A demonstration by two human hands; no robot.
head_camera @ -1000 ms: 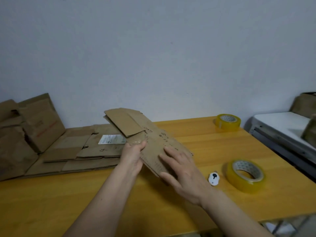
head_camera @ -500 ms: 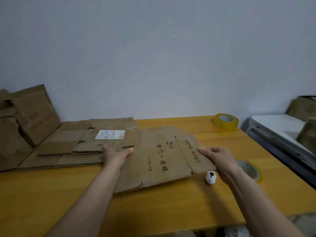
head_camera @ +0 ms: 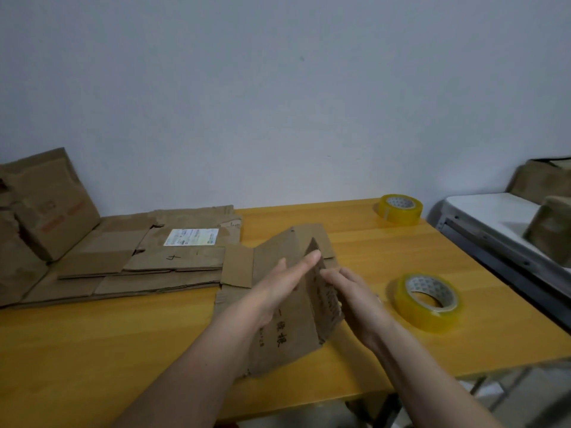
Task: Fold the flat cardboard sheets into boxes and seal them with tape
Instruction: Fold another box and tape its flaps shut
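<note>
A: On yellow wooden table (head_camera: 92,350), centre: brown cardboard sheet (head_camera: 287,335) partly folded, right panel raised into ridge, black handwritten characters unreadable.

B: Left hand (head_camera: 278,288) flat against ridge, fingers straight; right hand (head_camera: 355,301) pressing opposite face, fingers extended. Beside: tape roll (head_camera: 428,302), flat stack (head_camera: 139,257) bearing white label (head_camera: 191,236).

The right hand (head_camera: 360,307) hides the cardboard sheet's (head_camera: 287,335) far side; its print is illegible.

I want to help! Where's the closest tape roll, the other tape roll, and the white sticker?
Near tape roll (head_camera: 428,301), head view, yellow side wall.
Far tape roll (head_camera: 400,209), head view, outer side.
White label (head_camera: 191,236), head view, its middle.
</note>
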